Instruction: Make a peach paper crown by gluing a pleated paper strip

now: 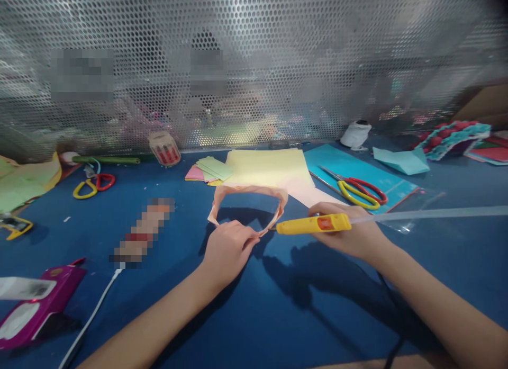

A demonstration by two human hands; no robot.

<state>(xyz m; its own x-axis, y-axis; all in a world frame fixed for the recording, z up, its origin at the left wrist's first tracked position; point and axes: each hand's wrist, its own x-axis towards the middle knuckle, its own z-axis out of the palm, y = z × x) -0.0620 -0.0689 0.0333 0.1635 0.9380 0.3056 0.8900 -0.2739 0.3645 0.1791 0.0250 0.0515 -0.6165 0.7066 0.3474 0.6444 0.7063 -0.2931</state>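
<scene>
Left hand (228, 250) pinching the pink paper loop (248, 191), right hand (349, 234) clamped on the glue gun (313, 224) (nozzle beside our pinch), we'd best hold steady.

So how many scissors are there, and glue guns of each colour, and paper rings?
Scissors: 2
Yellow glue gun: 1
Purple glue gun: 1
Paper ring: 1
Total: 5
</scene>
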